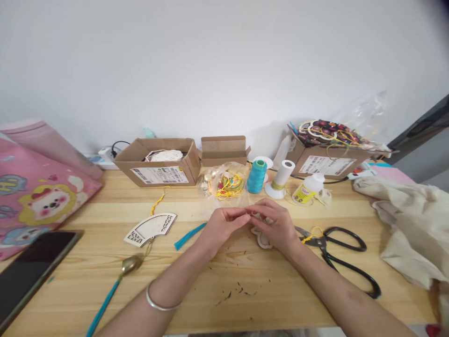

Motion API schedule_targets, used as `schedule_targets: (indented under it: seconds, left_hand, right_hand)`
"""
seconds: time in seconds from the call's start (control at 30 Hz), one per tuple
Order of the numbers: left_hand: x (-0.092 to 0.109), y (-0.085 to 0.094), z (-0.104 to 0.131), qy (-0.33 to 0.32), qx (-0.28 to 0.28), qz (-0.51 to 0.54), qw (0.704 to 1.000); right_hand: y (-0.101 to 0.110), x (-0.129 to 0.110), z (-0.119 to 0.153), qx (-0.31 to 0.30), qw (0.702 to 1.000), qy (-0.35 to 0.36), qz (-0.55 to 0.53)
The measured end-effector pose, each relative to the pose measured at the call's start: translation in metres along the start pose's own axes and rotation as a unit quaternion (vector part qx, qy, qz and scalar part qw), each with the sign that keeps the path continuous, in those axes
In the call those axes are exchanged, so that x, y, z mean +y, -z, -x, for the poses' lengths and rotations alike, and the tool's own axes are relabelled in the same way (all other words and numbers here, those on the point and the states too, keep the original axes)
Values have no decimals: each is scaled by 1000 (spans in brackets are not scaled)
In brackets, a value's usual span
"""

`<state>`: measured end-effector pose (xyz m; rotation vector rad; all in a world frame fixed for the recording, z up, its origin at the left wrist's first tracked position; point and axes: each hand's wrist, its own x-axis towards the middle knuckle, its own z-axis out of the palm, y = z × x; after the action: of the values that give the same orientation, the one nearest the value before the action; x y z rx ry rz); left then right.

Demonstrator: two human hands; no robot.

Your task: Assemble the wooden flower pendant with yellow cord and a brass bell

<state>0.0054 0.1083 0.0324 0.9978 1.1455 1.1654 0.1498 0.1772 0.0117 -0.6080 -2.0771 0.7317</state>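
My left hand (222, 227) and my right hand (275, 227) meet over the middle of the table, thumbs and forefingers pinched together. What lies between the fingertips is too small to make out. Partly hidden beneath my right hand is a pale wooden ornament (261, 239) with a scalloped edge. A blue tassel (189, 236) lies just left of my left hand, its right end near the wrist. Beside my right wrist rest black-handled scissors (321, 242), with a yellow cord loop (313, 235) across the blades.
At left lie a fan-shaped wooden ornament (150, 229), a gold bell-shaped piece (131, 264) with a blue tassel, and a phone (33, 271). Behind stand cardboard boxes (192, 164), a cord bag (229, 185), blue thread (257, 178), a white spool (282, 178) and a glue bottle (308, 189). Cloth (410, 220) lies right.
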Motion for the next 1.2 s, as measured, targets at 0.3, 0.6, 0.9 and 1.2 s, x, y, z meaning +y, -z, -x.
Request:
schedule_targets:
  seconds: [0.3,0.6,0.9,1.2]
  left_hand:
    - [-2,1,1,3,-31,35,999]
    - [-3,3,0,15,-18,69,997]
    - [-8,4,-5,39,69,107,991]
    - [-6,5,-5,13,79,31,996]
  right_hand:
    - [2,-3,-2,12,1000,18,0]
    - [4,-6,-2,-1,999,-19,-30]
    - [3,-1,-2,6,999,-39,-34]
    - [3,-4,-3,-6,997,-52,-60]
